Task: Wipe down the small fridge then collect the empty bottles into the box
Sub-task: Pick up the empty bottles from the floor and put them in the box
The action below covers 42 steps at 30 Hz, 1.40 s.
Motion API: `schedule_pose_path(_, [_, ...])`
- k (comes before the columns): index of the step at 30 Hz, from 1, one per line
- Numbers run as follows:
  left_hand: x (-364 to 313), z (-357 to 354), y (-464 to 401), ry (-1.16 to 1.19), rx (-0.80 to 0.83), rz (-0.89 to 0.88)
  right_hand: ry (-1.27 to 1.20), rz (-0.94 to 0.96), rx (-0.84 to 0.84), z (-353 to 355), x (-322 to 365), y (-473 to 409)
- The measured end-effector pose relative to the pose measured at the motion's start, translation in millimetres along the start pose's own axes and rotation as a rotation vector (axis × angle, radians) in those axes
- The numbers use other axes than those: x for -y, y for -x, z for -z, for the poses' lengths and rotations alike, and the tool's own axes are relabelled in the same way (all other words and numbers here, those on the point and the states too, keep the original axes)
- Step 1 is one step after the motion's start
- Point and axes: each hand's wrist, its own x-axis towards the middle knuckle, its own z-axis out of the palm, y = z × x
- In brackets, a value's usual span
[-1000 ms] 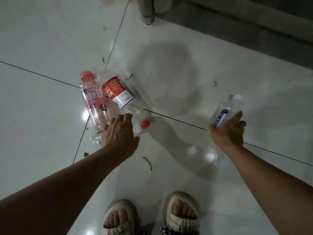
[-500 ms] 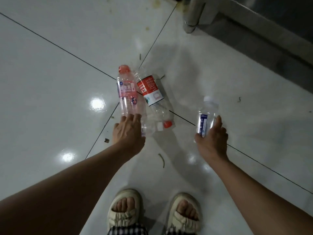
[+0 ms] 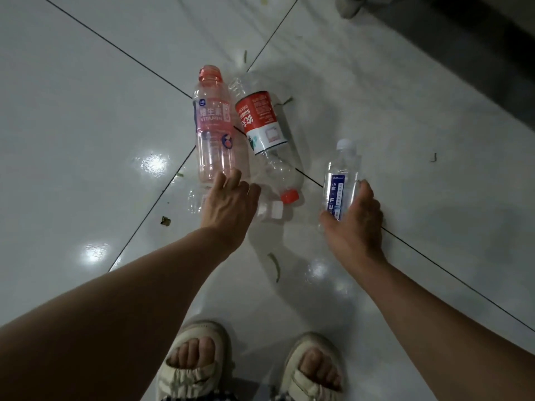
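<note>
View from the head camera, looking down at a glossy pale tiled floor crossed by dark grout lines.

Far left of the group lies a pink-tinted vitamin drink bottle, clear and empty, its pink neck pointing away and its base nearest the person. Just right of it, touching along its side, lies a red-and-white labelled water bottle, turned the other way so that its red cap points toward the person. A third clear bottle with a white cap lies partly hidden beneath the left hand. That hand reaches over the near ends of these bottles, fingers loosely extended and slightly spread, fingertips at the pink bottle's base; whether they press on it cannot be told.

Further right, apart from the group, a small clear bottle with a blue label and white cap is held by the right hand, thumb and fingers curled round its lower half.

Small dark bits of debris dot the tiles. Near the bottom edge, two feet in beige sandals stand on the floor. A dark band crosses the far right corner.
</note>
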Motion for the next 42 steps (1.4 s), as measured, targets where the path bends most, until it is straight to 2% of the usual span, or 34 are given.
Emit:
schedule_pose_path(4, [2.2, 10.4, 4.6, 0.101, 0.006, 0.029, 0.010, -0.008, 0.025, 13.3, 1.1, 6.7])
schedule_pose_path(8, [14.6, 51.4, 25.2, 0.276, 0.066, 0.129, 0.015, -0.038, 0.075, 48.1, 16.5, 29.5])
schedule_pose_path(16, [66.9, 203.1, 71.3, 0.535, 0.044, 0.424, -0.023, 0.023, 0.084, 167.2, 90.2, 94.3])
schedule_pose_path(20, [90.4, 290.6, 99.9, 0.604, -0.008, 0.435, 0.018, 0.130, 0.071, 240.4, 132.8, 130.8])
schedule_pose_path(28, [122.4, 462.9, 180.2, 0.613, -0.081, 0.442, -0.025, 0.225, -0.037, 394.5, 208.9, 209.9])
schedule_pose_path(34, [135.0, 576.9, 233.0, 0.618, -0.244, 0.416, -0.110, 0.321, -0.099, 498.2, 239.7, 261.6])
schedule_pose_path(42, [129.9, 697.1, 290.4, 0.606, -0.383, 0.437, -0.091, 0.372, -0.242, 621.2, 258.6, 315.1])
